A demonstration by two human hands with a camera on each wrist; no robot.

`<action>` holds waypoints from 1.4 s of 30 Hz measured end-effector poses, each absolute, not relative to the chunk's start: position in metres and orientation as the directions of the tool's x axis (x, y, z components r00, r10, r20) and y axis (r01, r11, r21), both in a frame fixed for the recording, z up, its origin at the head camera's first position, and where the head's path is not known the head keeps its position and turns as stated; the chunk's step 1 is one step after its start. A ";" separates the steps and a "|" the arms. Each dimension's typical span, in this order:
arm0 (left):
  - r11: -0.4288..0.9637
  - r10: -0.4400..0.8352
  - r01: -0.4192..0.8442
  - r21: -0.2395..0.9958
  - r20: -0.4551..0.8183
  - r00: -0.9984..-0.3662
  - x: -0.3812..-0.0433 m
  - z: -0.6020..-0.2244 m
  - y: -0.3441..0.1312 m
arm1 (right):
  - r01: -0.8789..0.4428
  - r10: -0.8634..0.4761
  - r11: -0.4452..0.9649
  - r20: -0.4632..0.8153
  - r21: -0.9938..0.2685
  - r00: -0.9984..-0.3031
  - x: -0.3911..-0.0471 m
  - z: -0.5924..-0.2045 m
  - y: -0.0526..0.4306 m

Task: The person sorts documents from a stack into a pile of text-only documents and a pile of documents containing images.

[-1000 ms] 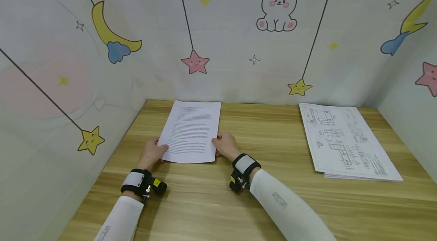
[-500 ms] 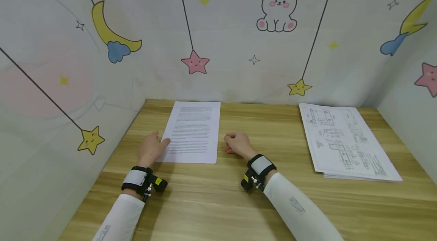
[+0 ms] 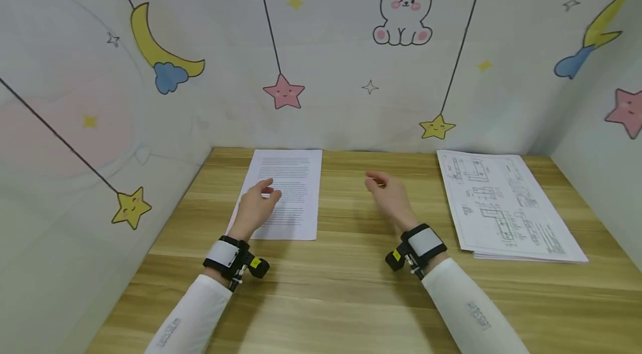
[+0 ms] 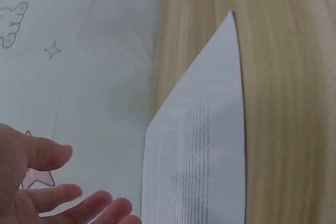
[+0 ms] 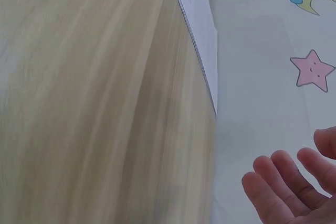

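A stack of white paper printed with lines of text [image 3: 296,198] lies flat at the back left of the table. Above its left part hovers my left hand [image 3: 256,208], fingers loosely bent and holding nothing; the left wrist view shows a gap between the fingers [image 4: 97,205] and the paper [image 4: 220,129]. My right hand [image 3: 392,198] is raised over bare wood to the right of that stack, its fingers relaxed with nothing between them. In the right wrist view the fingers [image 5: 278,182] are spread apart from the sheets [image 5: 202,35].
A second stack of paper with technical drawings [image 3: 506,209] lies on the right side of the wooden table [image 3: 341,298], its lower sheets slightly offset. A white cloth wall [image 3: 341,53] with cartoon prints encloses the back and sides.
Both hands have let go of the text paper stack. The right hand has moved right, away from it; the left has lifted and shifted right over it. The stack now lies flat.
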State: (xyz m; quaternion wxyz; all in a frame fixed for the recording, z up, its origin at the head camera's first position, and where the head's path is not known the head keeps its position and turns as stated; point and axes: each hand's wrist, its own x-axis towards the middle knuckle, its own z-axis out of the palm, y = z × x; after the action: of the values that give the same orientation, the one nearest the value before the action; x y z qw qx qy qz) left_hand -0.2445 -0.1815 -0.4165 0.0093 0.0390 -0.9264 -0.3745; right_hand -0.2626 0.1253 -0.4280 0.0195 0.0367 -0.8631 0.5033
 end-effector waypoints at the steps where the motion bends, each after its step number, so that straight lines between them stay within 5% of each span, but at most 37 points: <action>1: 0.712 -0.062 -0.038 0.702 0.009 -0.998 -0.245 -0.418 -0.176 | -0.115 -0.040 0.515 0.110 -0.849 -0.993 -0.262 -0.426 0.133; 16: 0.618 0.079 0.081 0.782 0.040 -0.996 -0.261 -0.431 -0.103 | -0.107 0.059 0.727 0.218 -0.678 -0.974 -0.243 -0.415 0.252; 31: 0.472 0.226 0.081 0.878 -0.031 -0.974 -0.253 -0.437 -0.011 | 0.060 0.134 0.809 0.085 -0.585 -0.987 -0.237 -0.425 0.333; 42: 0.175 0.326 -0.109 0.978 -0.163 -0.931 -0.243 -0.443 0.048 | 0.215 0.217 0.855 -0.052 -0.472 -0.975 -0.229 -0.445 0.378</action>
State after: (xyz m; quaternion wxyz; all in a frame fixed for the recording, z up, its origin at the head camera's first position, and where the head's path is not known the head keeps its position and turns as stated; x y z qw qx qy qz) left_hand -0.2431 0.0478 -0.4433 -0.1707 -0.0726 -0.7474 -0.6380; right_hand -0.2290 0.3778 -0.4449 0.0018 -0.1123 -0.9630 0.2450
